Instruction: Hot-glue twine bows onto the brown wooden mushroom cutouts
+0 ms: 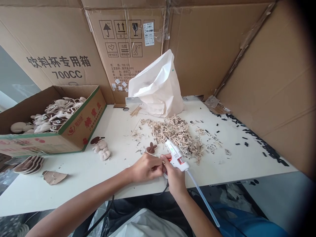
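My right hand (175, 179) is wrapped round the handle of a white glue gun (174, 154) with orange trim. A long translucent glue stick (203, 199) sticks out of its back and slants down to the right. My left hand (147, 168) is closed, its fingertips meeting those of my right hand beside the gun. Whatever small thing it pinches is hidden by the fingers. Just beyond my left hand lies a brown plush piece with ear-like lobes and a pale rim (151, 148). A heap of beige cord loops (172, 131) spreads behind the gun.
A white bag (160, 89) stands behind the heap. At left is a cardboard box (84, 125) of plush pieces; more plush pieces (101, 149) and a torn cardboard scrap (54, 177) lie nearby. Black bits (261, 143) line the right side. Tall cardboard walls (202, 49) enclose the table (118, 177).
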### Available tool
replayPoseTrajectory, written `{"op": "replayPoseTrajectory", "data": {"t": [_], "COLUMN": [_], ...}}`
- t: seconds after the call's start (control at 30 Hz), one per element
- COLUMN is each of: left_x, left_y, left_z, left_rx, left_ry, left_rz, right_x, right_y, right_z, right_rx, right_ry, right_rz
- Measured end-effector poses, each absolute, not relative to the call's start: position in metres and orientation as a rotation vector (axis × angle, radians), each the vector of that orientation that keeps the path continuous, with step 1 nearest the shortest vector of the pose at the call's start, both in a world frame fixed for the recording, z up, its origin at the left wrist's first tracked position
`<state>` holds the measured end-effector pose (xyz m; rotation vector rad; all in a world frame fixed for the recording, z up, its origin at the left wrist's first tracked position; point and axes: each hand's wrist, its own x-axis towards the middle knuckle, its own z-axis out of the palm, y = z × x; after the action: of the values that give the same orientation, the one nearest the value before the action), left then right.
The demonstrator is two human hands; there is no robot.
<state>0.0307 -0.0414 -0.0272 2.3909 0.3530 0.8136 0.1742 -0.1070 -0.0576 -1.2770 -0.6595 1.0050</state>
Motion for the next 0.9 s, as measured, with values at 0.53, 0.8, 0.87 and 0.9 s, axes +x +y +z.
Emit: {"op": "replayPoseTrajectory", "data": {"t": [0.53,0.8,0.87,0.9], "left_x": [0.019,0.018,0.018,0.018], "left_y": [-0.018,-0.018,-0.017,-0.017], "left_z": [-0.019,-0.017,-0.018,-0.018], "left_rx": [2.903,2.915,2.908,2.902], "left_ry": [0.533,0.548,0.563,0.572], "left_rz": [1.128,1.113,1.095,1.087], "right_x": [0.175,0.176,0.176,0.176], "right_y": [-0.102,-0.103,-0.103,-0.103], "right_z": [-0.034,-0.038,-0.037,-0.037], "right_rx": [-1.219,-1.251,-1.256,-1.253], "right_ry": [-0.61,-0.678,-0.678,-0.676], "right_rz": [1.042,1.108,1.118,1.119]}}
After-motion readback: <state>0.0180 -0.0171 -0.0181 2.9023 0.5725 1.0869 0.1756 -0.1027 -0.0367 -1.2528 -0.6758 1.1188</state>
